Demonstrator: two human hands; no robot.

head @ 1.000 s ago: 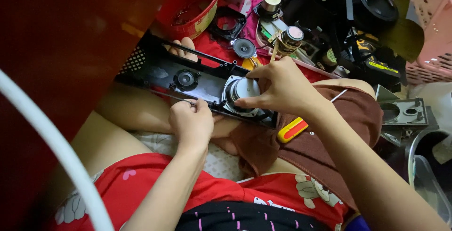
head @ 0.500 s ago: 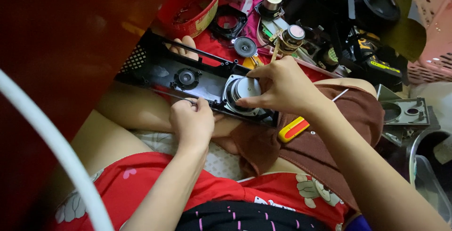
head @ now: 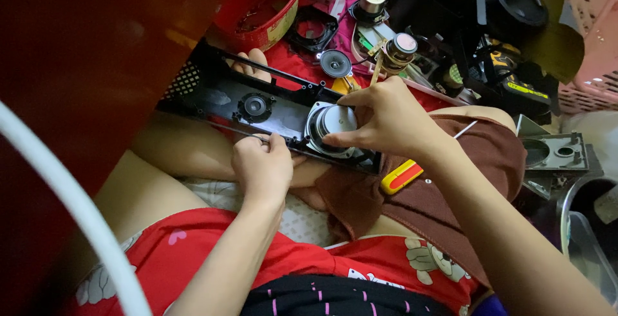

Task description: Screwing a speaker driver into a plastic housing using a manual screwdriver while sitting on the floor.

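A long black plastic speaker panel point(head: 219, 91) lies across my lap. It carries a small round speaker point(head: 254, 105) and a larger silver-backed speaker point(head: 329, 126). My right hand point(head: 386, 120) grips the rim of the larger speaker with its fingertips. My left hand point(head: 261, 165) is closed on the panel's near edge, just left of that speaker. A yellow and red tool handle point(head: 400, 176) rests on the brown cloth point(head: 444, 187) under my right wrist.
A red bowl point(head: 267, 4) stands beyond the panel. Loose speakers point(head: 335, 63), magnets and black parts crowd the floor at the back. A pink basket point(head: 589, 33) is at the far right, a grey plastic part point(head: 553, 152) below it. A dark red surface fills the left.
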